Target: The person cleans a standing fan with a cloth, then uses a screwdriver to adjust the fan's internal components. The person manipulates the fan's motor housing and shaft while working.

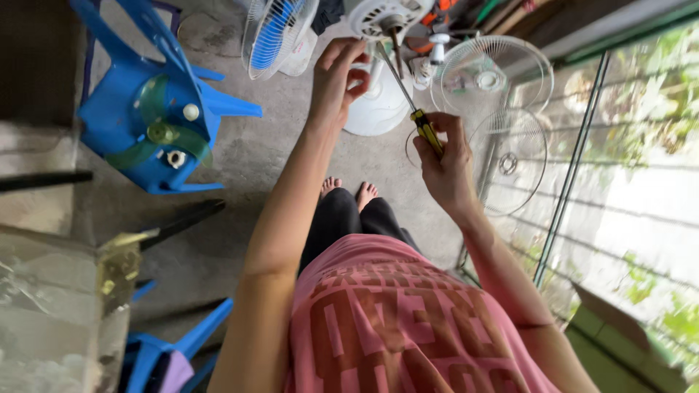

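Yellow and black, the screwdriver [426, 131] sits tight in the closed right hand [444, 164]. Its tip pokes into the white fan motor [382, 18], up by the floor's far edge. The left hand [338, 73] rests half-open on the motor, holding it steady. Next, I think, the screw needs slow, straight turning.

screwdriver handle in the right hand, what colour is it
Yellow with black stripes; the screwdriver handle shows best in the head view, gripped in the right hand.
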